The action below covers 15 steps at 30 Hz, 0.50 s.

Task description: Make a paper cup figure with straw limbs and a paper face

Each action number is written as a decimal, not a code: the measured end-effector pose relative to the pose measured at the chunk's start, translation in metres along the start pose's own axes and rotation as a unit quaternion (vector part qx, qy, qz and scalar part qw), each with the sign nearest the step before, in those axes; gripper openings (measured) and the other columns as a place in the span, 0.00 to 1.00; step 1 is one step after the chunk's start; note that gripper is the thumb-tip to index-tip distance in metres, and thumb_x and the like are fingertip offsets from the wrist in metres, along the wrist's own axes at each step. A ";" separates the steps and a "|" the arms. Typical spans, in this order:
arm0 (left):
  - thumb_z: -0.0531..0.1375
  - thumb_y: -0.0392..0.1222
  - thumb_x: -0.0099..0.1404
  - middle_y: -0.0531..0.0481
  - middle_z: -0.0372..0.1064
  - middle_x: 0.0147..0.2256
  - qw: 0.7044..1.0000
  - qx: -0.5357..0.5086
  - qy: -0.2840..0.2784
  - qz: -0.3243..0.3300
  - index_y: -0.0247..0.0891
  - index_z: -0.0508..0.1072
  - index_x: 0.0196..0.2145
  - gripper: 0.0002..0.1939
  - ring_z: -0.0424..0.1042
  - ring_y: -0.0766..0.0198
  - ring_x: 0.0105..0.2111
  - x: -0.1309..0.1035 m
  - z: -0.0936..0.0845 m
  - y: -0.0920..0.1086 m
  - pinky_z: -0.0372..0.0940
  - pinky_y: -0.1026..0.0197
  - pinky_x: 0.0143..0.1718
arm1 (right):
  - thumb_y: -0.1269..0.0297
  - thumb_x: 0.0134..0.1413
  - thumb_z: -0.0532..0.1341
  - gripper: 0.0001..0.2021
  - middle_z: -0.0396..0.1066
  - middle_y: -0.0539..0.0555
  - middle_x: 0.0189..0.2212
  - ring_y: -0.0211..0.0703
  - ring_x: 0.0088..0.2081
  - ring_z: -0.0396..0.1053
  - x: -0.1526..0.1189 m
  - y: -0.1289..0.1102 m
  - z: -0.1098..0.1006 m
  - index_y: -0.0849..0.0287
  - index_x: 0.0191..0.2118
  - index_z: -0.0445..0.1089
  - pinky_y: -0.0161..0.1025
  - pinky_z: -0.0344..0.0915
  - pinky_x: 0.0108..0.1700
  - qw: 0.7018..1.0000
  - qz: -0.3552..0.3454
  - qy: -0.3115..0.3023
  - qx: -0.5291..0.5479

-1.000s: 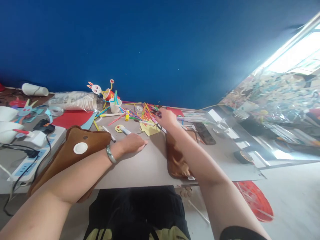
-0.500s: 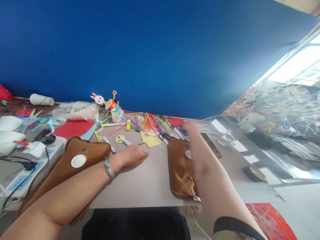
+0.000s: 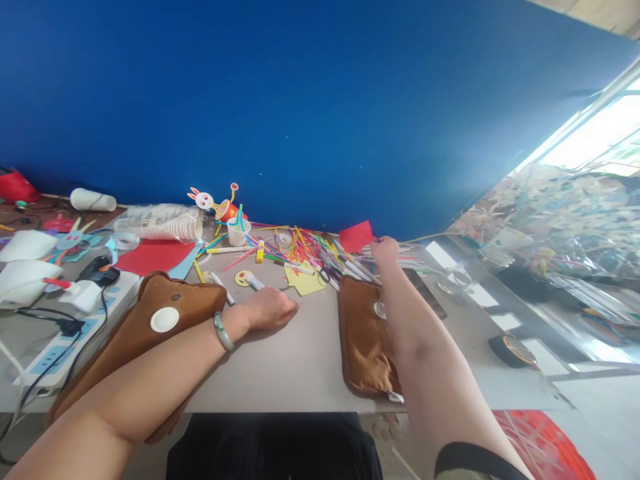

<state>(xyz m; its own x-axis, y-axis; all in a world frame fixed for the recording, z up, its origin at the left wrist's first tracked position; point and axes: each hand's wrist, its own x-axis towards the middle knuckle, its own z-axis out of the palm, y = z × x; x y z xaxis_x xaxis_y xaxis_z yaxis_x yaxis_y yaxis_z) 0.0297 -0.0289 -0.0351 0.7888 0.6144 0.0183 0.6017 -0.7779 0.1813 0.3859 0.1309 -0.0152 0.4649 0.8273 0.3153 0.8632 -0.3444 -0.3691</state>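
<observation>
My left hand [image 3: 273, 309] rests closed on the grey table [image 3: 280, 380], beside a yellow round face cutout [image 3: 245, 278] and a pen; whether it holds anything small is hidden. Stretched out to the back right, my right hand [image 3: 385, 251] pinches the edge of a red sheet [image 3: 357, 236], which is lifted and tilted against the blue wall. Coloured straws and pens lie to the left of this hand. A yellow paper cutout [image 3: 306, 280] and black-handled scissors [image 3: 327, 277] lie between the hands. The brown pouch [image 3: 365, 340] sits under my right forearm.
A second brown pouch [image 3: 190, 293] lies under my left forearm. Behind are a white cup [image 3: 239, 231] with straws, a rabbit figure [image 3: 203, 200] and bagged cups [image 3: 165, 223]. A power strip [image 3: 85, 340] is at left; a tape roll [image 3: 513, 350] and dark phone-like slab [image 3: 425, 293] at right.
My right hand now has the red sheet raised off the table at the back, where it lay flat before. My left hand is still closed in the same place. The view has shifted slightly.
</observation>
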 end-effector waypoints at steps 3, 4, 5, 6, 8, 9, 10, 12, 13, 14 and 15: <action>0.52 0.39 0.70 0.44 0.77 0.31 0.997 -0.071 0.016 -0.010 0.38 0.78 0.35 0.15 0.75 0.58 0.30 0.000 0.003 -0.004 0.61 0.60 0.33 | 0.66 0.54 0.58 0.10 0.76 0.60 0.37 0.48 0.40 0.71 -0.011 -0.026 -0.013 0.63 0.39 0.73 0.41 0.64 0.43 0.997 -0.004 0.054 0.049; 0.53 0.40 0.69 0.45 0.77 0.30 0.993 -0.111 0.029 -0.018 0.38 0.79 0.38 0.14 0.74 0.58 0.30 0.000 0.005 -0.007 0.61 0.60 0.33 | 0.65 0.53 0.58 0.08 0.75 0.57 0.35 0.44 0.37 0.69 -0.019 -0.036 -0.017 0.61 0.37 0.72 0.39 0.64 0.42 0.996 -0.014 0.064 0.065; 0.55 0.42 0.68 0.46 0.76 0.30 0.985 -0.163 0.049 -0.032 0.38 0.80 0.42 0.13 0.73 0.59 0.30 0.002 0.008 -0.009 0.61 0.60 0.33 | 0.65 0.52 0.58 0.05 0.73 0.53 0.32 0.41 0.34 0.67 -0.030 -0.048 -0.020 0.59 0.33 0.69 0.37 0.63 0.39 0.992 -0.028 0.077 0.092; 0.57 0.44 0.68 0.47 0.75 0.29 0.971 -0.221 0.071 -0.050 0.38 0.79 0.46 0.15 0.72 0.60 0.29 0.003 0.011 -0.012 0.60 0.61 0.32 | 0.66 0.50 0.60 0.03 0.70 0.50 0.28 0.39 0.30 0.64 -0.043 -0.060 -0.024 0.58 0.29 0.66 0.36 0.61 0.36 0.977 -0.054 0.097 0.182; 0.59 0.52 0.66 0.48 0.73 0.30 0.923 -0.357 0.128 -0.065 0.35 0.77 0.50 0.21 0.69 0.64 0.27 0.008 0.015 -0.017 0.59 0.62 0.29 | 0.66 0.46 0.61 0.07 0.60 0.44 0.20 0.35 0.24 0.57 -0.077 -0.082 -0.029 0.56 0.25 0.60 0.34 0.56 0.28 0.922 -0.096 0.057 0.370; 0.61 0.55 0.64 0.48 0.73 0.32 0.880 -0.435 0.171 -0.084 0.34 0.75 0.52 0.26 0.66 0.66 0.25 0.011 0.017 -0.020 0.58 0.63 0.27 | 0.64 0.46 0.62 0.09 0.56 0.42 0.18 0.33 0.21 0.52 -0.097 -0.091 -0.031 0.55 0.25 0.59 0.33 0.52 0.24 0.885 -0.096 -0.004 0.456; 0.63 0.58 0.62 0.47 0.72 0.36 0.831 -0.507 0.207 -0.101 0.34 0.72 0.56 0.31 0.64 0.69 0.23 0.013 0.017 -0.022 0.58 0.64 0.25 | 0.62 0.46 0.63 0.11 0.53 0.40 0.16 0.32 0.18 0.49 -0.117 -0.099 -0.033 0.53 0.26 0.57 0.33 0.48 0.21 0.843 -0.090 -0.077 0.525; 0.65 0.61 0.58 0.49 0.70 0.38 0.732 -0.618 0.257 -0.126 0.37 0.68 0.57 0.36 0.59 0.74 0.20 0.017 0.013 -0.026 0.53 0.65 0.21 | 0.59 0.46 0.65 0.14 0.49 0.38 0.14 0.31 0.16 0.44 -0.152 -0.109 -0.035 0.52 0.28 0.56 0.32 0.45 0.19 0.764 -0.083 -0.181 0.613; 0.66 0.63 0.57 0.51 0.69 0.35 0.698 -0.653 0.263 -0.126 0.38 0.69 0.54 0.35 0.55 0.75 0.19 0.017 0.010 -0.029 0.50 0.66 0.20 | 0.58 0.47 0.66 0.14 0.48 0.37 0.14 0.30 0.15 0.43 -0.167 -0.111 -0.035 0.52 0.30 0.58 0.31 0.44 0.19 0.737 -0.085 -0.204 0.639; 0.66 0.63 0.56 0.54 0.66 0.31 0.678 -0.675 0.265 -0.124 0.37 0.70 0.50 0.33 0.53 0.76 0.17 0.016 0.006 -0.031 0.48 0.67 0.19 | 0.56 0.47 0.68 0.15 0.48 0.37 0.14 0.29 0.15 0.42 -0.178 -0.112 -0.035 0.52 0.31 0.59 0.31 0.43 0.19 0.719 -0.086 -0.223 0.652; 0.67 0.63 0.55 0.56 0.63 0.26 0.668 -0.685 0.265 -0.122 0.37 0.72 0.44 0.30 0.51 0.76 0.17 0.015 0.002 -0.033 0.46 0.67 0.18 | 0.55 0.46 0.69 0.16 0.50 0.37 0.15 0.29 0.15 0.42 -0.186 -0.111 -0.033 0.52 0.31 0.60 0.30 0.42 0.19 0.709 -0.087 -0.244 0.656</action>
<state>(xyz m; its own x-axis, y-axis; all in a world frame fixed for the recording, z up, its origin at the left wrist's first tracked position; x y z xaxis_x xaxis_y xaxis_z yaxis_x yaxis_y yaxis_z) 0.0220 0.0052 -0.0430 0.3145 0.9436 0.1036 -0.2607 -0.0191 0.9652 0.2100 0.0004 -0.0036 -0.0259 0.9718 0.2345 -0.1754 0.2265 -0.9581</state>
